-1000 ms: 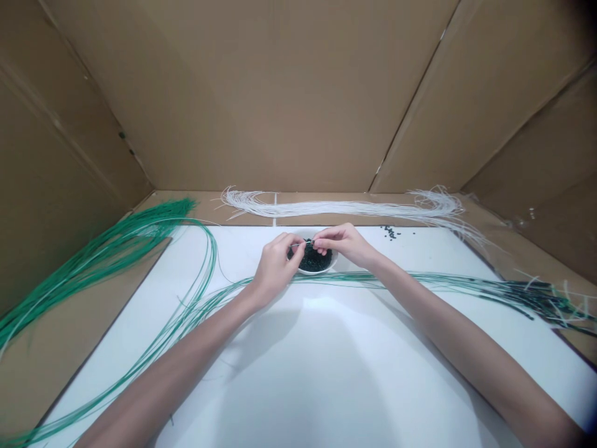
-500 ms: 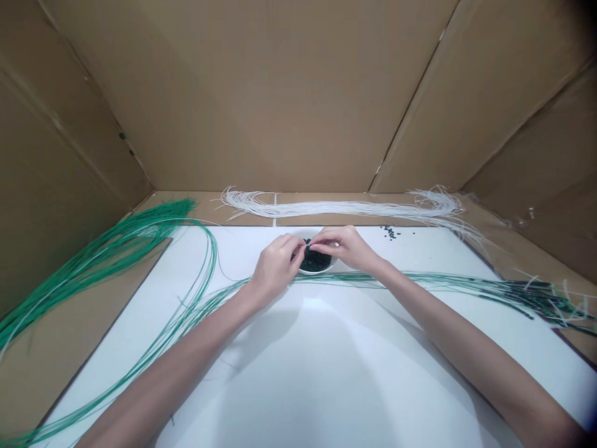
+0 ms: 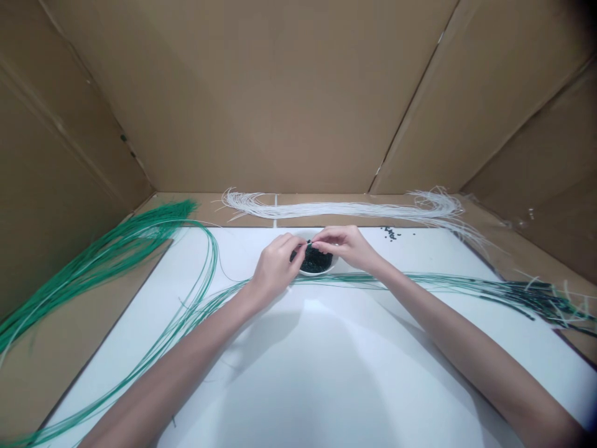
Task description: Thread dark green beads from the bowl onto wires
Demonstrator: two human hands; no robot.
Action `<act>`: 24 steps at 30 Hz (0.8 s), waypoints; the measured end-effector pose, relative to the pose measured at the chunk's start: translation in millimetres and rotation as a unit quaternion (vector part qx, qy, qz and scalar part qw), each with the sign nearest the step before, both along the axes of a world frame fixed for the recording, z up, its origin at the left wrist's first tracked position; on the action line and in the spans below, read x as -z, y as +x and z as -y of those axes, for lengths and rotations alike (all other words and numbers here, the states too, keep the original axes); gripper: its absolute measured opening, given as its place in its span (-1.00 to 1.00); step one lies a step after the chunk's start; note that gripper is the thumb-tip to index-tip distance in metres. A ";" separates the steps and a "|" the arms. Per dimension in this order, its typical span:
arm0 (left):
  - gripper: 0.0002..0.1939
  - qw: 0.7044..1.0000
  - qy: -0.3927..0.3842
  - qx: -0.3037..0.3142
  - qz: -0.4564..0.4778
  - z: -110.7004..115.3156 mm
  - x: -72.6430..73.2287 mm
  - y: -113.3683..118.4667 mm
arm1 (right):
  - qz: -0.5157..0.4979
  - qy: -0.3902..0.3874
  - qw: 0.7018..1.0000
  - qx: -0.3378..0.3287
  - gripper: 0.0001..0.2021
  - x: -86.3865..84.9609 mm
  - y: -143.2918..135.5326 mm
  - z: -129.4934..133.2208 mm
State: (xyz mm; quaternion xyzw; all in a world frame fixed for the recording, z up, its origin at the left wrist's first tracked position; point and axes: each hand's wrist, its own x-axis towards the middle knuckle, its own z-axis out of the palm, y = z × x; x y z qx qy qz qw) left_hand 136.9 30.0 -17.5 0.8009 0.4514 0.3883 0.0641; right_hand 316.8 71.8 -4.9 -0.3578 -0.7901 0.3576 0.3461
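Over a white bowl of small dark beads, my two hands meet fingertip to fingertip. My left hand is closed in a pinch on a short bit of white string that shows between the fingers. From the other side, my right hand pinches at the string's tip; whatever is between its thumb and forefinger is too small to make out. Just in front of the bowl, thin green strings run across the white board under both arms, with dark beaded ends at the right.
A bundle of white strings lies along the back. At the left, a thick green bundle rests on cardboard. Several loose beads are scattered right of the bowl. Tall cardboard walls enclose the white board.
My right hand's fingertips have shifted very slightly to the right. Both hands otherwise keep their pinch over the bowl.
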 end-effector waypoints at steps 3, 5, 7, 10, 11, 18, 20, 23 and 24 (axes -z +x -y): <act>-0.84 1.000 0.002 0.003 0.008 0.5 -0.8 0.5 | -0.011 -0.010 1.000 0.002 -0.74 -0.8 -0.7 0.8; -0.84 1.000 0.003 0.003 0.009 0.8 -0.7 0.7 | -0.017 -0.012 1.000 0.004 -0.75 -1.0 -0.9 1.0; -0.84 1.000 0.003 0.002 0.006 0.9 0.0 0.6 | -0.017 -0.011 1.000 0.006 -0.75 -1.0 -1.0 1.1; -0.84 1.000 0.002 0.000 0.000 0.8 1.4 0.5 | -0.008 0.004 1.000 0.006 -0.76 -0.8 -1.7 1.4; -0.84 1.000 0.003 0.001 -0.003 0.8 1.7 0.6 | -0.002 0.016 1.000 0.004 -0.77 -0.8 -2.3 1.6; -0.81 0.999 -0.035 -0.001 0.026 1.5 -0.1 1.1 | 0.054 0.093 0.994 0.019 -0.79 -0.1 -5.6 3.0; -0.79 0.997 -0.061 -0.009 0.051 1.7 -0.7 1.1 | 0.064 0.098 0.993 0.021 -0.79 0.5 -5.4 2.4; -0.80 0.993 -0.089 -0.020 0.073 0.9 -1.3 1.1 | 0.087 0.107 0.990 0.012 -0.79 0.9 -4.7 1.1; -0.81 0.992 -0.095 -0.025 0.076 0.2 -1.7 1.1 | 0.092 0.112 0.989 0.011 -0.79 0.8 -4.3 0.7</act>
